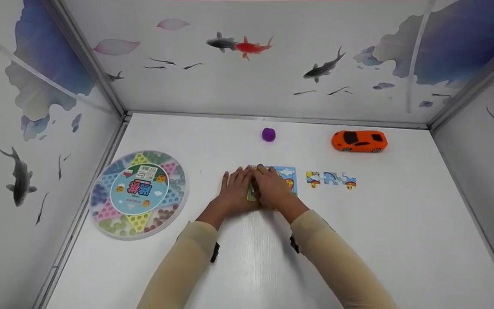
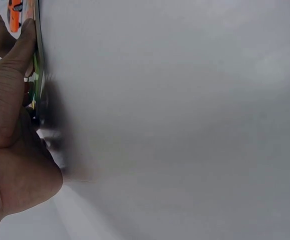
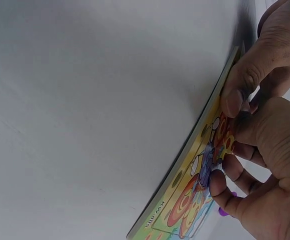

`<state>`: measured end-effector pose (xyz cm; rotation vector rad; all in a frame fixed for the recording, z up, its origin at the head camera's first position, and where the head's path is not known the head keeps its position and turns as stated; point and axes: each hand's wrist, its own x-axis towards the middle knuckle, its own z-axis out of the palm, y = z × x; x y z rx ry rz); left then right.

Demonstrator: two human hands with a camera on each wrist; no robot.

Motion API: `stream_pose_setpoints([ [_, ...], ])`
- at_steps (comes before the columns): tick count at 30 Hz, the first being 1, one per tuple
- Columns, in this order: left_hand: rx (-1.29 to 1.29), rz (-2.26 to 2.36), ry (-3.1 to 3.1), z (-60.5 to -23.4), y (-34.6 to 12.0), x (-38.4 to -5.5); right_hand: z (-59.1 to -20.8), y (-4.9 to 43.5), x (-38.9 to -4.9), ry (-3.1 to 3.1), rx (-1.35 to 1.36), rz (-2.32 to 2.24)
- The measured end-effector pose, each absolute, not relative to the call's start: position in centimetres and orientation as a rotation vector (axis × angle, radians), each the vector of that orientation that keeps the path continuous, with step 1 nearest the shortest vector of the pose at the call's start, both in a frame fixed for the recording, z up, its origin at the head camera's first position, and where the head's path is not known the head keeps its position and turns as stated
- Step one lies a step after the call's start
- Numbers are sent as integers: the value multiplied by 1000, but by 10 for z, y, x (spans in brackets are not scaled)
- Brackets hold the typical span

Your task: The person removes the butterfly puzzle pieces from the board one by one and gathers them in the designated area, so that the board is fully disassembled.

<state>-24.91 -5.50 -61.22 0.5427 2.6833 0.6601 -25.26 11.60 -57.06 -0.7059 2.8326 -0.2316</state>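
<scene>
A cartoon jigsaw board with snails and a blue sky lies on the white table, partly covered by both hands. My left hand rests at its left end, fingers stretched forward. The left thumb lies along the board's near edge and presses down on its face. Over the board's left part, my right hand has its fingers curled. In the right wrist view, its thumb and fingertips pinch a small colourful puzzle piece against the picture; the fingers hide most of that piece.
Three joined-looking puzzle pieces lie just right of the board. An orange toy car and a small purple ball sit farther back. A round Chinese checkers set lies at the left. Printed walls enclose the table.
</scene>
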Motion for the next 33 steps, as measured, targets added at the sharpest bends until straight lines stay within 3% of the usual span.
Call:
stream_pose_setpoints([
  [24,539,683,2680,-610,-56,-249,-579,118,-247,2931,-650,-377],
  [33,549,631,2696,-589,-55,-238,-577,118,-241,2942,-685,-395],
])
